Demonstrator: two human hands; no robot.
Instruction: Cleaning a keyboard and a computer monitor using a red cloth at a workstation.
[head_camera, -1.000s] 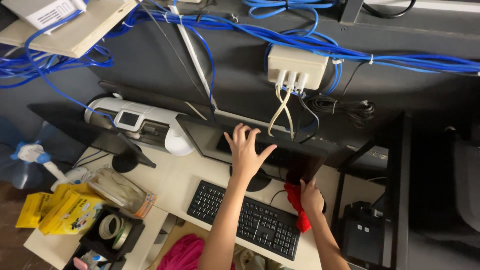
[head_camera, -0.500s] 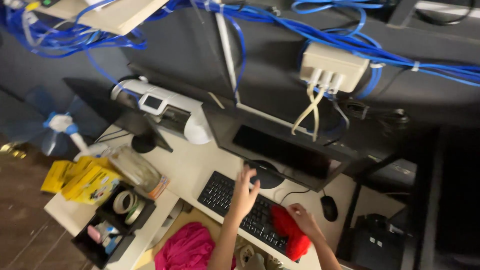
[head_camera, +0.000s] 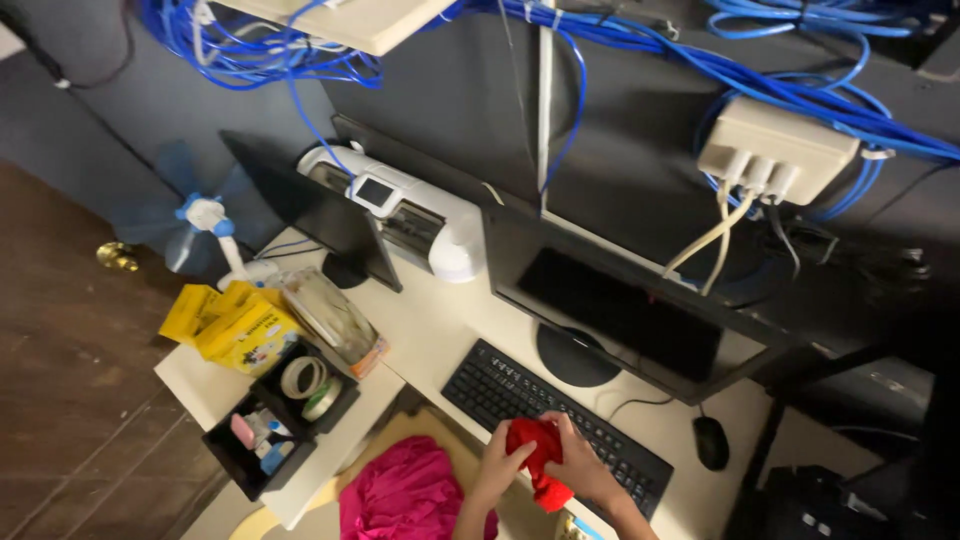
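Left hand (head_camera: 497, 465) now on red cloth (head_camera: 535, 458)

From my feed, 2 bare forearms enter the frame at about 6 o'clock, with no sleeves reaching the wrists. The left hand (head_camera: 500, 462) and right hand (head_camera: 578, 462) wear no gloves, rings, watch or bands that I can make out. Fingers look slim, nails too small to tell.

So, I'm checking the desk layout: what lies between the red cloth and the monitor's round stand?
The black keyboard lies between them in the head view. Both hands hold the red cloth at its near edge; the monitor's round stand sits just beyond its far edge.
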